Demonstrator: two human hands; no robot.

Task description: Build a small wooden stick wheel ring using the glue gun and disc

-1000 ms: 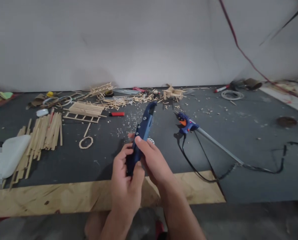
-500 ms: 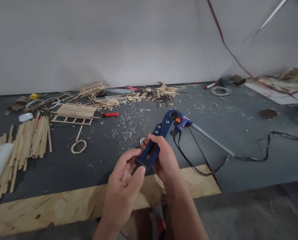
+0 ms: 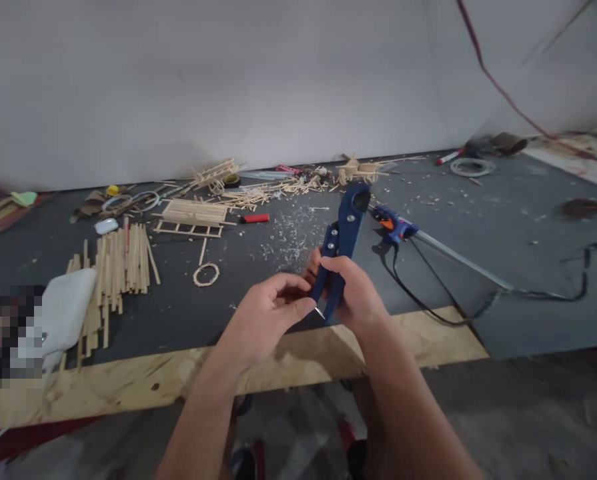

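A blue pipe cutter (image 3: 350, 223) stands nearly upright above the table's front edge, its rounded jaw at the top. My right hand (image 3: 361, 293) is wrapped around its handles, thumb lying across the front. At the lower end of the handles, my left hand (image 3: 273, 310) pinches with thumb and fingers by a small metal wire latch (image 3: 319, 312). Part of the left fingertips is hidden behind the tool. Just right of the cutter's jaw lies a blue hot glue gun (image 3: 395, 227) with an orange trigger.
Bundled wooden sticks (image 3: 123, 263) and a white box-like object (image 3: 68, 307) lie at left. Behind them are a stick-built panel (image 3: 193, 213), a stick ring (image 3: 206, 285) and a red-handled cutter (image 3: 255, 218). The glue gun's black cord (image 3: 428, 311) loops to the right.
The view has shifted left, so things appear further right. The pipe cutter has turned more upright in my right hand. My left fingers have closed nearer its handle ends.
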